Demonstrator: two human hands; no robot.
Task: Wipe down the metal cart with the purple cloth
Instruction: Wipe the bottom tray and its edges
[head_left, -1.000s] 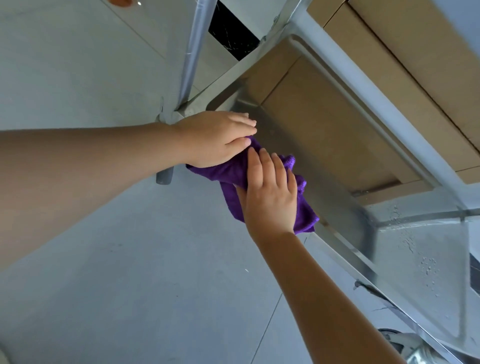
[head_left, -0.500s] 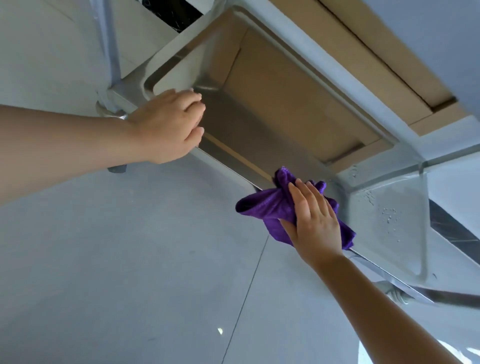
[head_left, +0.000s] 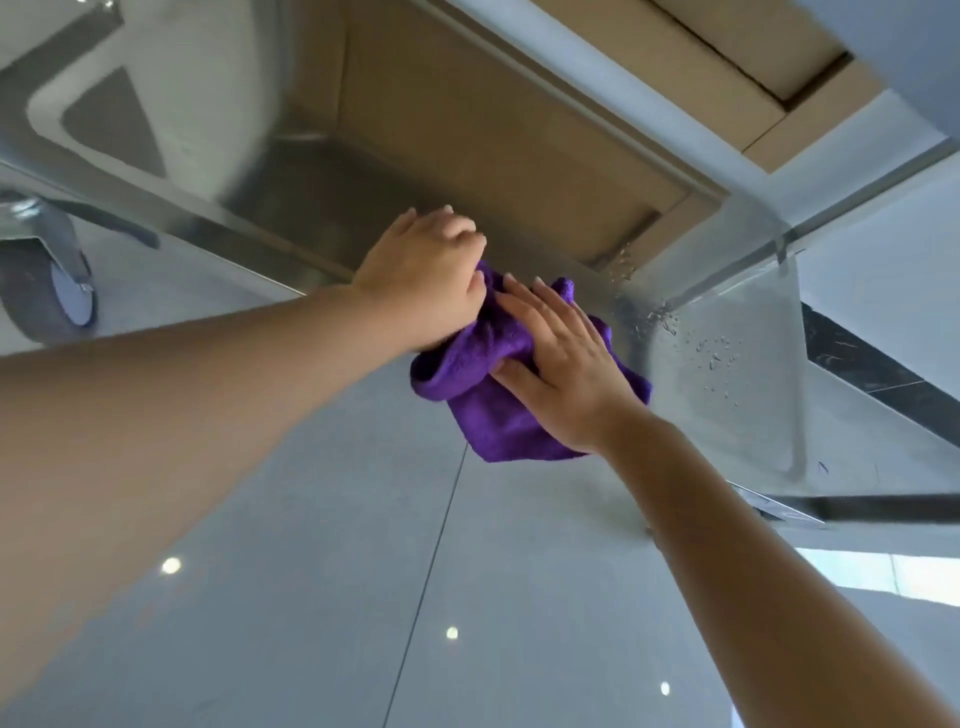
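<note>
The purple cloth (head_left: 498, 410) is pressed against the metal cart's (head_left: 322, 228) front rim by the right hand (head_left: 566, 364) (fingers straight, flat on it); its upper end is gripped by the left hand (head_left: 421, 280), fingers curled.

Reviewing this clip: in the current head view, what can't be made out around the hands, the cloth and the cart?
- Left hand: its fingertips curl out of sight, so its grip on the purple cloth is unclear.
- The cloth's contact with the metal cart: covered by both hands; the right hand lies flat over it.
- Caster wheel: cut off by the left edge and blurred.
- Cart's upper part: beyond the top edge.
</note>
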